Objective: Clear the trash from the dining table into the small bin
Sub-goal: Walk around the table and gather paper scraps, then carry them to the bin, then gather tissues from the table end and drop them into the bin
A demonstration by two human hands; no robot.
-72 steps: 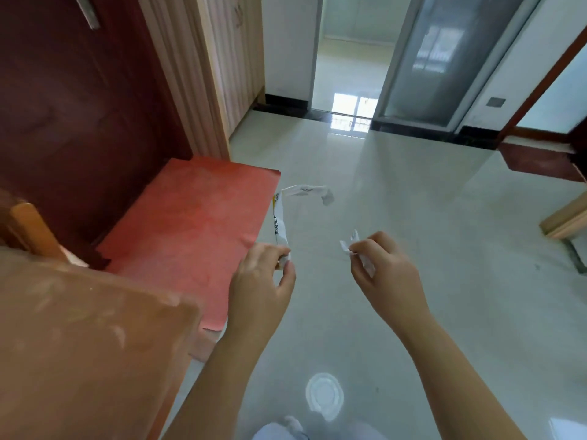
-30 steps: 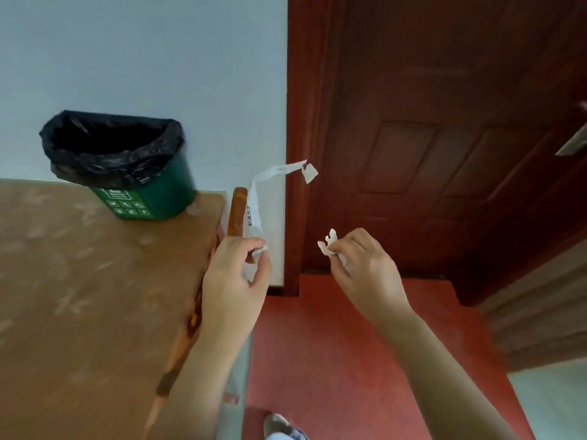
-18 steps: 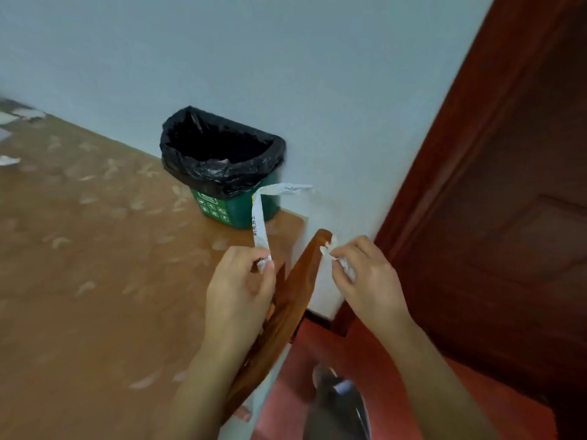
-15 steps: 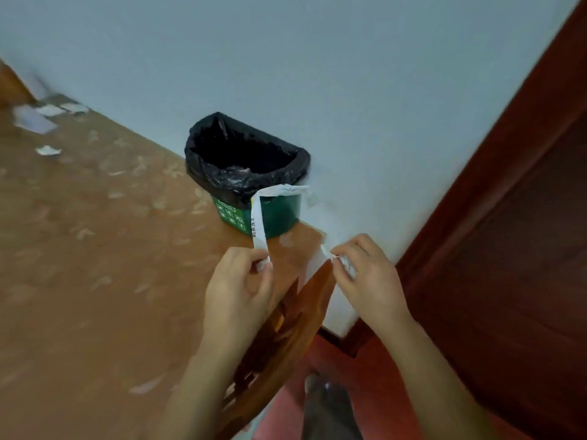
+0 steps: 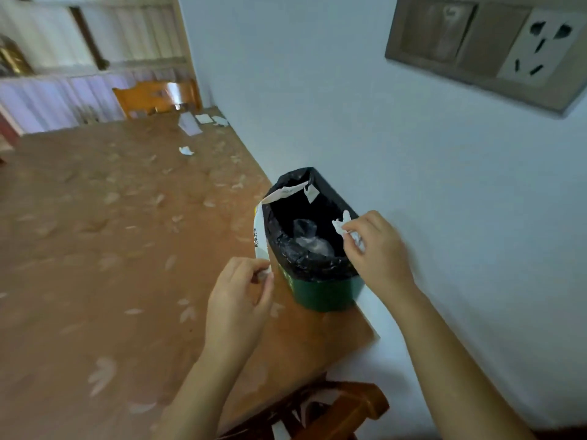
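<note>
A small green bin [image 5: 327, 293] with a black liner stands on the brown dining table [image 5: 95, 265] against the wall. Clear plastic trash lies inside it. My left hand [image 5: 238, 300] pinches a long white paper strip [image 5: 261, 230] that rises beside the bin's left rim and bends over its opening. My right hand [image 5: 378, 249] holds a small crumpled white scrap [image 5: 341, 225] above the bin's right rim. Several more paper scraps [image 5: 193, 125] lie at the table's far end by the wall.
A wooden chair back [image 5: 336, 411] stands at the table's near edge, below my arms. Another wooden chair [image 5: 155, 96] stands at the far end. The pale wall carries a socket plate [image 5: 536, 46] at the upper right.
My view has swung from the door and floor to the table and closed in on the bin. Both hands, holding the same scraps, now sit at the bin's rim.
</note>
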